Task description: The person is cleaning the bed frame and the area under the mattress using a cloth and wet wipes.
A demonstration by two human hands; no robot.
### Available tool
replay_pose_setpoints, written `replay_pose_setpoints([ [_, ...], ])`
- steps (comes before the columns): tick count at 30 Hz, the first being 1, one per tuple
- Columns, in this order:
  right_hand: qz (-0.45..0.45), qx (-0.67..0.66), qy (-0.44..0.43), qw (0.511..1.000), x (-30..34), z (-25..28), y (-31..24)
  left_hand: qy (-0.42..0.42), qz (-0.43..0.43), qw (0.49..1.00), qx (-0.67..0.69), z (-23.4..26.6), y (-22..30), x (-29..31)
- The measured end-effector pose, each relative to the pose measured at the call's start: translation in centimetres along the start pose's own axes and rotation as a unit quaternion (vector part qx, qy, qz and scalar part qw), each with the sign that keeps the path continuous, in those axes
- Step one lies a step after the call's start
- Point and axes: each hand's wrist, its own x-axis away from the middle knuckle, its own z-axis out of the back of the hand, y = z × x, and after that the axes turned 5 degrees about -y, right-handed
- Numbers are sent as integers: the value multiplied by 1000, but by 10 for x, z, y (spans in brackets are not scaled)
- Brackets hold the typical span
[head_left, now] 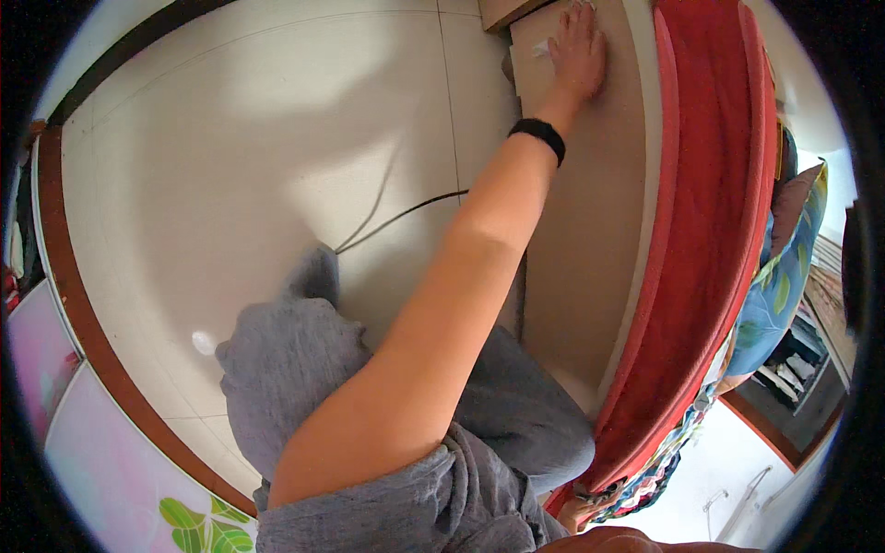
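My left arm [461,276], with a black band at the wrist, stretches far ahead along the side of a bed. My left hand [579,57] presses flat on the beige side panel [590,212], fingers extended. Bits of white, wipe-like material [541,48] show beside the thumb and at the fingertips; most of it is hidden under the hand. At the lower right, my right hand [579,512] is at the end of the bed's red edge [710,184], by a patterned cloth [650,479]. Its fingers are too hidden to read.
Black cables [406,214] run across the pale tiled floor [230,166] beside my grey-clothed knee [286,359]. A wooden piece [502,13] juts out at the far end of the panel. Flowered panels [138,461] line the left; a blue leaf-patterned pillow [774,295] lies on the right.
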Motion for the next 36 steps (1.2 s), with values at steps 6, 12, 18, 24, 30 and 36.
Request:
replay_pose_setpoints([
  [6, 55, 65, -3, 996, -3, -2, 2, 72, -140, 987, 41, -34, 14, 86],
  [12, 56, 38, 14, 998, -4, -5, 11, -239, -212, 947, -5, -62, 63, 282],
  [18, -13, -44, 41, 998, 7, -12, 18, -278, -362, 889, 33, -65, 28, 310],
  [24, -29, -36, 74, 996, 7, -11, 8, -17, -56, 998, 15, -58, 3, 200],
  [30, 28, -46, 57, 997, -7, -22, 13, 124, -39, 983, -132, -41, -103, 123],
  [36, -1, 126, -8, 992, 25, -15, 35, 0, 30, 998, 49, -49, 6, 203],
])
